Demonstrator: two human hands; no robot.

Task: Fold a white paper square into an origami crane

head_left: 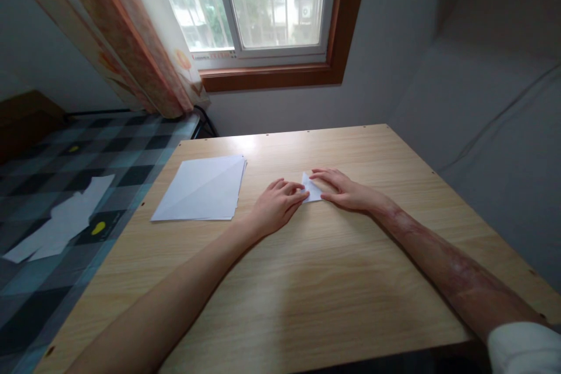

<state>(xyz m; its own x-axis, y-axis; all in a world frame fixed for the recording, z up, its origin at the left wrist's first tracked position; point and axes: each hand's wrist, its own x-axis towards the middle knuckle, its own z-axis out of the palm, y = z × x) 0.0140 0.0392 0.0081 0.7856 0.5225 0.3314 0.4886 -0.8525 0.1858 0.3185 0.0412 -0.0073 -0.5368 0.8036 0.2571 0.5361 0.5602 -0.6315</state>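
Note:
A small folded piece of white paper [312, 191], roughly triangular with a point at its far end, lies on the wooden table between my hands. My left hand [277, 203] has its thumb and fingers closed on the paper's left side, covering part of it. Across from it, my right hand [346, 190] rests with thumb and fingers spread apart. Its thumb tip touches the paper's right corner, and its fingertips are at the upper right edge. The fingers hide some of the folds.
A stack of white paper sheets [201, 190] lies on the table [333, 280] to the left, its top sheet creased diagonally. Paper scraps [65, 222] lie on a checked bed [35, 298] beyond the left edge. A curtain [131, 29] and window [276, 6] are behind.

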